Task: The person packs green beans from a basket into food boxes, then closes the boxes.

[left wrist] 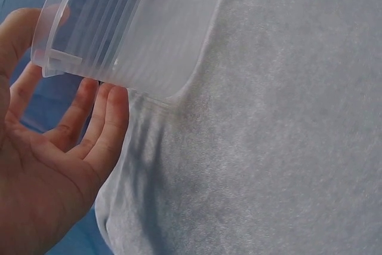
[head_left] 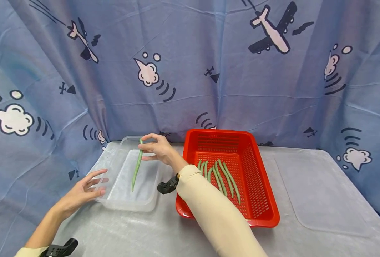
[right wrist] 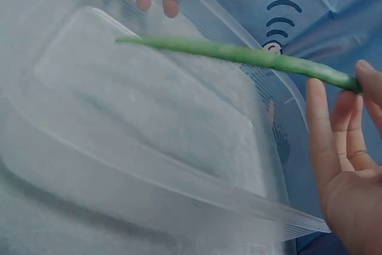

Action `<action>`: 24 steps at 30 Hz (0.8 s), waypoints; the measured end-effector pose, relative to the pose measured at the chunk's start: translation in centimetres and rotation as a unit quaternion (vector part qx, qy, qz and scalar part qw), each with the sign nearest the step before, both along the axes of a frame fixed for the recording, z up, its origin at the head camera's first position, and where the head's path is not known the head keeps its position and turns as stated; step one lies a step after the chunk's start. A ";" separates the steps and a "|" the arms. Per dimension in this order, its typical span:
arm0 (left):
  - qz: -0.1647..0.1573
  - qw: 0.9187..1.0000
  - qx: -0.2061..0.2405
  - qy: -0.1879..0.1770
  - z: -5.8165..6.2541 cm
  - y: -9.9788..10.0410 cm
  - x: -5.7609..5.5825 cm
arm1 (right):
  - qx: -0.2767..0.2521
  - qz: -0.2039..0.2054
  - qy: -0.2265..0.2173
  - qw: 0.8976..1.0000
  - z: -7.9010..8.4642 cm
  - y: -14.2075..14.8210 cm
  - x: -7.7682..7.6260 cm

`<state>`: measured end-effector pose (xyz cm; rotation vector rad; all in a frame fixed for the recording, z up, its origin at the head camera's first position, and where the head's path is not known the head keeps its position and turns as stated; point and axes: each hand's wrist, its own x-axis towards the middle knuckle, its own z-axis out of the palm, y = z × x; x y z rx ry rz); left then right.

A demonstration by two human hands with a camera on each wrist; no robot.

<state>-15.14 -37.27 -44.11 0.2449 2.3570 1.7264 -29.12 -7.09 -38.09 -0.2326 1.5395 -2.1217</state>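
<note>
A clear plastic container (head_left: 130, 205) stands on the left of the table. My left hand (head_left: 80, 191) holds its left side, the thumb over the rim and the fingers against the outer wall, as the left wrist view shows. My right hand (head_left: 160, 148) pinches one end of a long green bean (head_left: 137, 167) between thumb and fingertips. The bean hangs down over the container, its thin free end lowest in the head view. In the right wrist view the bean (right wrist: 227, 51) stretches across the container's opening, with the left fingers at the far rim.
Right of the container stands a red perforated basket (head_left: 222, 132) with several green beans (head_left: 233, 183) in it, partly hidden by my right sleeve (head_left: 215, 210). A flat translucent lid (head_left: 324, 192) lies at the right. Behind the table hangs a blue patterned curtain (head_left: 183, 64).
</note>
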 end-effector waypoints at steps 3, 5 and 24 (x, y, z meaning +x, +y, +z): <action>0.000 1.000 0.002 -0.005 0.0 0.2 -0.1 | 0.000 0.000 -0.001 1.000 0.0 0.2 0.1; -0.001 1.000 0.003 -0.005 0.0 0.2 -0.1 | 0.003 -0.003 0.003 1.000 0.0 0.4 0.1; -0.001 1.000 0.001 -0.008 0.1 0.2 0.0 | 0.010 0.026 0.060 0.998 1.9 6.2 -2.2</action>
